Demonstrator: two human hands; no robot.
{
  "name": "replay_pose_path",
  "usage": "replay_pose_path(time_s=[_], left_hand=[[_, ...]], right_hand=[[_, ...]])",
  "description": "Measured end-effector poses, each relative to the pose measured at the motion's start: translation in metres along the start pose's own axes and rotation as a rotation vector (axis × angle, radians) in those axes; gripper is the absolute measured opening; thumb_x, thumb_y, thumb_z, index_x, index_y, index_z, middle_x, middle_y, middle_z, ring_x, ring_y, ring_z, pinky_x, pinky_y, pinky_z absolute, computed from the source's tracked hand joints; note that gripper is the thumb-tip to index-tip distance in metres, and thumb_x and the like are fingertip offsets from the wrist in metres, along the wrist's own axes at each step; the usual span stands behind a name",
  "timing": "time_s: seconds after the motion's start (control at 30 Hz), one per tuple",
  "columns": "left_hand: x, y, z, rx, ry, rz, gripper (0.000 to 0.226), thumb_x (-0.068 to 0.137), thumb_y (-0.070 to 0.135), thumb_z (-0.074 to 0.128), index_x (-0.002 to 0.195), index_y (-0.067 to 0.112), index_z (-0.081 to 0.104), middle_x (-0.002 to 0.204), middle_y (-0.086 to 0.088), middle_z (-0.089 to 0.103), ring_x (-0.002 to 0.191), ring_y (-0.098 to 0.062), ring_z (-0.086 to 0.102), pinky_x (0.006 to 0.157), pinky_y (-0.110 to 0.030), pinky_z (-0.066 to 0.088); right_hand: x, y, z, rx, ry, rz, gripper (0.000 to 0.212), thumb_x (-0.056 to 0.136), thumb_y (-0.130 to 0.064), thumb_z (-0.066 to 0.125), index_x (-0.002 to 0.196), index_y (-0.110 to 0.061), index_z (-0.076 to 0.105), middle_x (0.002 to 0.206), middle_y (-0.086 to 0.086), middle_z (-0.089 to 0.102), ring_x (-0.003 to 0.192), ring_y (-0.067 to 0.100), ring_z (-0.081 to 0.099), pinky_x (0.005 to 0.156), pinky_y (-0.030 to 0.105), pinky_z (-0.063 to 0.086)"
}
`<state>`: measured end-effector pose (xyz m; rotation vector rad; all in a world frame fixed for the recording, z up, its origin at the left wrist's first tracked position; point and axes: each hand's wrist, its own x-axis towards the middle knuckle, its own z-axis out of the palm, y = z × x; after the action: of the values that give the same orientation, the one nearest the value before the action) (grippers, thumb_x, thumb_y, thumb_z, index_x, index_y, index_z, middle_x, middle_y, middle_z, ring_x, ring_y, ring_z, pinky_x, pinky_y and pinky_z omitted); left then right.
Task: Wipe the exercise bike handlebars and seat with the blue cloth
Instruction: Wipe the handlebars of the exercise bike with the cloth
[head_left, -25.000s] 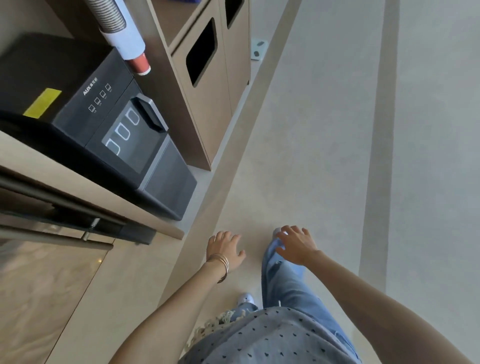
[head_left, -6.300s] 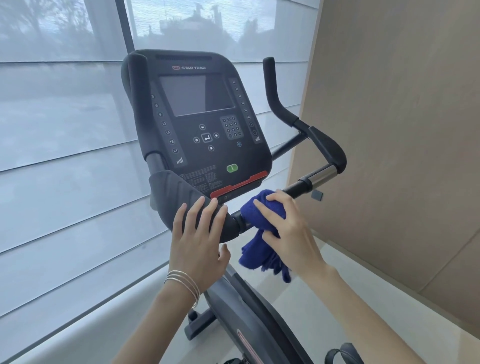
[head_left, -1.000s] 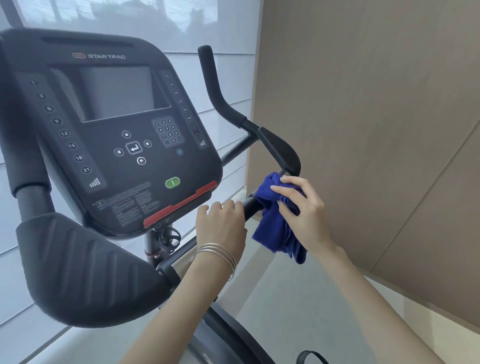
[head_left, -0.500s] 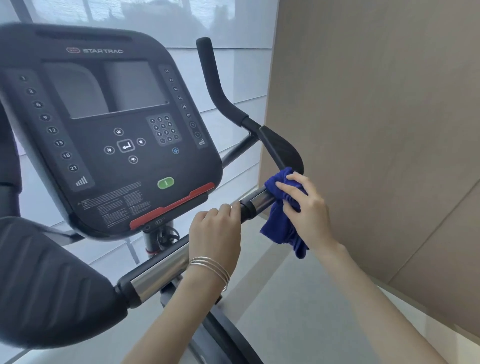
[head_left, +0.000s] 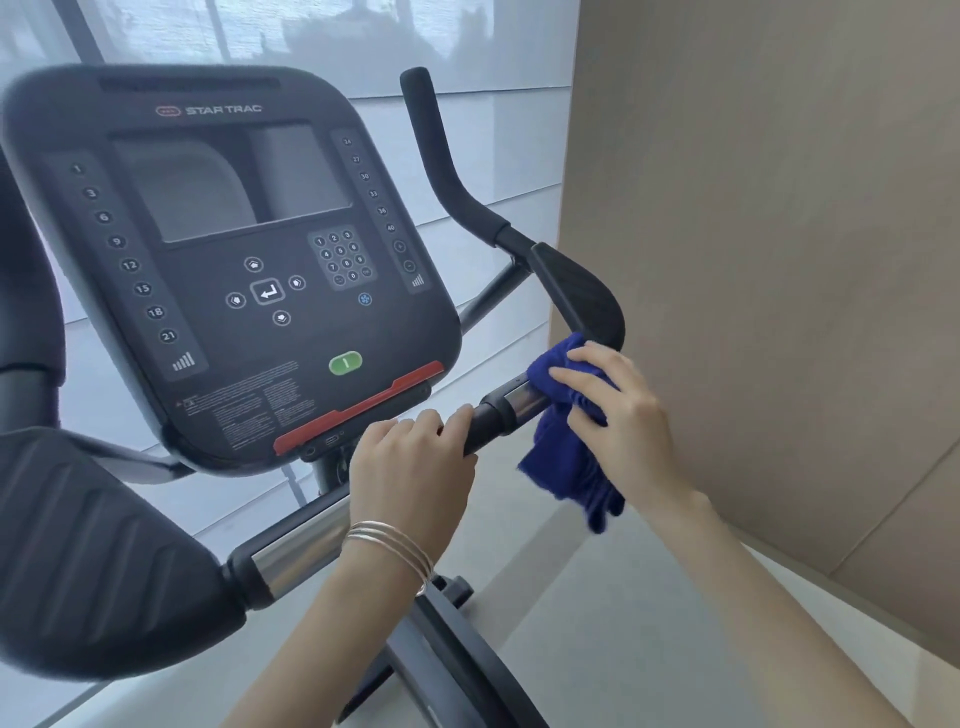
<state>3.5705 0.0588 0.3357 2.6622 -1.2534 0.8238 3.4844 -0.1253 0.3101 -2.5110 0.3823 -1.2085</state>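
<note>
1. The right hand (head_left: 618, 421) holds the blue cloth (head_left: 566, 457) bunched against the handlebars (head_left: 485, 422). It sits at the far end of a chrome section (head_left: 522, 397), and the cloth's loose end hangs below the bar.
2. The left hand (head_left: 410, 467) grips the black middle part of the same bar with its fingers curled over the top. It is near the cloth but apart from it, and thin bangles (head_left: 389, 545) circle the wrist.
3. The console (head_left: 234, 260) stands just above and behind the left hand, with its red lower edge close over the knuckles. It closes off the way up and to the left.
4. The right elbow pad (head_left: 576, 296) sits directly over the cloth; whether they touch cannot be told. Beyond it an upright grip (head_left: 436, 150) rises.
5. The left elbow pad (head_left: 93, 561) fills the lower left and meets the bar at a second chrome section (head_left: 296, 556).
6. A beige wall panel (head_left: 779, 260) stands close on the right, leaving only a narrow gap beside the right hand and pad.
7. The dark bike frame (head_left: 457, 649) runs down under the left forearm.
8. Pale floor (head_left: 623, 623) lies open beneath the right forearm and the hanging cloth.
9. A window blind (head_left: 493, 156) backs the console and the upright grip.
</note>
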Motion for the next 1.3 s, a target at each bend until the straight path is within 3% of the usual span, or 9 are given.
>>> replay_pose_path(time_s=[0.13, 0.4, 0.5, 0.6, 0.73, 0.87, 1.07, 1.23, 1.3], left_hand=[[0.000, 0.002, 0.000, -0.060, 0.019, -0.017, 0.032, 0.065, 0.023, 0.082, 0.095, 0.015, 0.072, 0.059, -0.003, 0.062, 0.046, -0.027, 0.057, 0.048, -0.028, 0.042], [0.001, 0.010, 0.001, 0.037, -0.022, -0.067, 0.029, 0.069, 0.025, 0.076, 0.096, 0.015, 0.070, 0.064, -0.003, 0.063, 0.053, -0.025, 0.059, 0.050, -0.028, 0.039], [-0.004, 0.011, 0.003, 0.011, -0.019, -0.087, 0.035, 0.082, 0.028, 0.065, 0.116, 0.018, 0.062, 0.081, -0.003, 0.065, 0.071, -0.025, 0.061, 0.058, -0.030, 0.037], [-0.009, 0.017, 0.002, 0.041, -0.009, -0.121, 0.037, 0.072, 0.031, 0.076, 0.103, 0.013, 0.068, 0.072, -0.004, 0.065, 0.063, -0.025, 0.060, 0.057, -0.029, 0.044], [-0.008, 0.021, 0.007, 0.028, 0.089, -0.151, 0.027, 0.069, 0.024, 0.077, 0.090, 0.010, 0.070, 0.065, -0.005, 0.062, 0.057, -0.025, 0.057, 0.054, -0.030, 0.045], [-0.009, 0.018, 0.009, 0.057, 0.106, -0.139, 0.027, 0.066, 0.019, 0.078, 0.091, 0.012, 0.071, 0.063, -0.003, 0.060, 0.055, -0.024, 0.056, 0.053, -0.028, 0.044], [-0.017, 0.001, -0.001, -0.027, 0.015, -0.096, 0.038, 0.074, 0.022, 0.073, 0.110, 0.016, 0.067, 0.076, -0.004, 0.066, 0.068, -0.028, 0.060, 0.058, -0.033, 0.045], [-0.029, -0.011, -0.004, -0.032, 0.014, -0.093, 0.043, 0.066, 0.027, 0.079, 0.105, 0.012, 0.069, 0.075, -0.007, 0.067, 0.064, -0.031, 0.061, 0.059, -0.036, 0.049], [-0.030, -0.008, -0.001, -0.020, 0.028, -0.094, 0.039, 0.068, 0.026, 0.077, 0.104, 0.011, 0.069, 0.076, -0.007, 0.067, 0.062, -0.030, 0.061, 0.058, -0.035, 0.049]], right_hand=[[0.006, 0.008, 0.003, -0.018, 0.075, 0.114, 0.038, 0.075, 0.012, 0.062, 0.109, -0.005, 0.066, 0.123, 0.010, 0.058, 0.117, 0.026, 0.050, 0.098, 0.040, 0.046], [-0.034, -0.010, 0.007, 0.031, 0.003, -0.052, 0.032, 0.075, 0.005, 0.066, 0.105, -0.005, 0.068, 0.118, 0.013, 0.061, 0.116, 0.025, 0.050, 0.100, 0.026, 0.040], [-0.024, -0.002, 0.003, 0.039, 0.020, 0.046, 0.036, 0.074, 0.011, 0.064, 0.106, -0.006, 0.068, 0.119, 0.011, 0.059, 0.115, 0.027, 0.051, 0.097, 0.035, 0.045], [-0.017, -0.005, 0.008, 0.045, 0.111, 0.136, 0.038, 0.074, 0.014, 0.063, 0.107, -0.004, 0.067, 0.121, 0.013, 0.058, 0.115, 0.030, 0.052, 0.094, 0.044, 0.049], [-0.035, -0.023, 0.024, 0.001, 0.105, -0.007, 0.041, 0.073, 0.010, 0.068, 0.110, -0.006, 0.066, 0.121, 0.015, 0.059, 0.118, 0.032, 0.050, 0.098, 0.039, 0.045], [-0.034, -0.016, 0.018, -0.028, 0.083, -0.145, 0.035, 0.076, 0.007, 0.065, 0.109, -0.006, 0.067, 0.118, 0.018, 0.060, 0.116, 0.033, 0.052, 0.099, 0.038, 0.044], [0.002, -0.001, -0.003, 0.024, 0.053, 0.118, 0.034, 0.077, 0.011, 0.060, 0.105, -0.006, 0.069, 0.120, 0.010, 0.059, 0.112, 0.027, 0.051, 0.094, 0.044, 0.047], [0.018, -0.019, -0.004, -0.153, -0.120, -0.257, 0.034, 0.075, 0.005, 0.064, 0.106, -0.008, 0.067, 0.114, 0.012, 0.063, 0.107, 0.031, 0.056, 0.093, 0.042, 0.049], [0.023, -0.025, -0.001, -0.164, -0.164, -0.324, 0.031, 0.075, 0.002, 0.060, 0.102, -0.011, 0.069, 0.110, 0.009, 0.065, 0.104, 0.031, 0.057, 0.092, 0.039, 0.049]])
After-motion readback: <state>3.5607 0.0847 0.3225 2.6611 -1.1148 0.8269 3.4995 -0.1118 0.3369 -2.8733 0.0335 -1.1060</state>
